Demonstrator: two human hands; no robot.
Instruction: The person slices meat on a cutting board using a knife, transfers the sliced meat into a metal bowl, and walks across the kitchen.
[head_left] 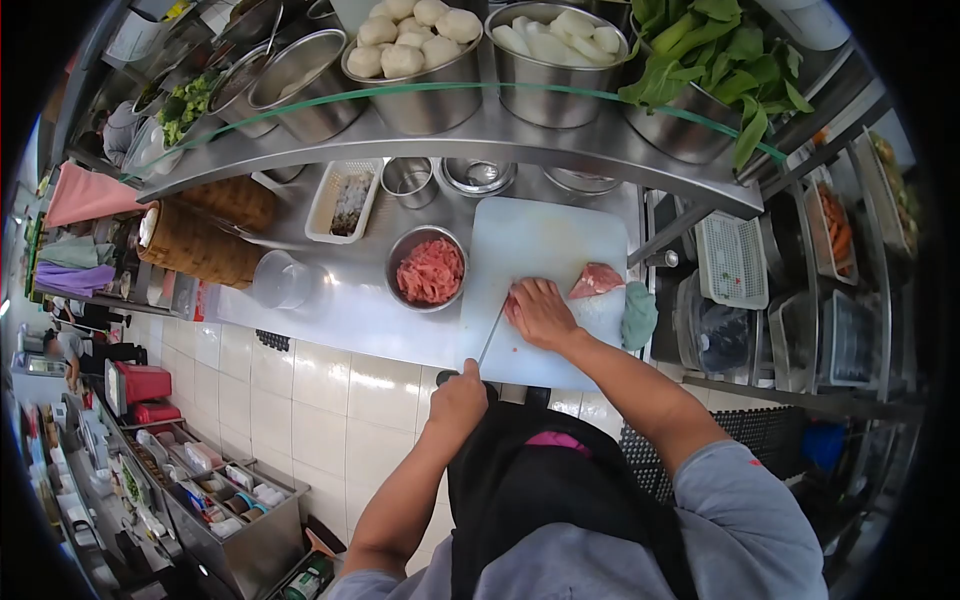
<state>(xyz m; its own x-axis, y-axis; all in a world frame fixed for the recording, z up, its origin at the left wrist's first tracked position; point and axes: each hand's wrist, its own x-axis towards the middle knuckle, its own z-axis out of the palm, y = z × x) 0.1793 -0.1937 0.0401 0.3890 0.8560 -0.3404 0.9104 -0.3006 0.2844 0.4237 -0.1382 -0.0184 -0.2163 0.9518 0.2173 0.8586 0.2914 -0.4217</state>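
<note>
My left hand (458,402) is closed around the handle of a knife (492,335), whose thin blade points up and away over the near left part of the white cutting board (548,225). On the board, my right hand (543,315) presses its bent fingers onto a piece of raw meat, mostly hidden beneath them. The blade lies close beside these fingertips. Right of that hand sits a larger chunk of raw meat (597,281). A green cloth (639,316) lies at the board's right edge. Left of the board stands a steel bowl (394,287) filled with sliced raw meat (431,271).
A steel shelf (440,137) crosses above the counter, bearing bowls of dough balls (403,62), white chunks (556,42) and leafy greens (720,60). A white basket (343,202), a clear container (281,280) and bamboo steamers (197,245) stand leftward. Racks with trays (733,262) flank the right.
</note>
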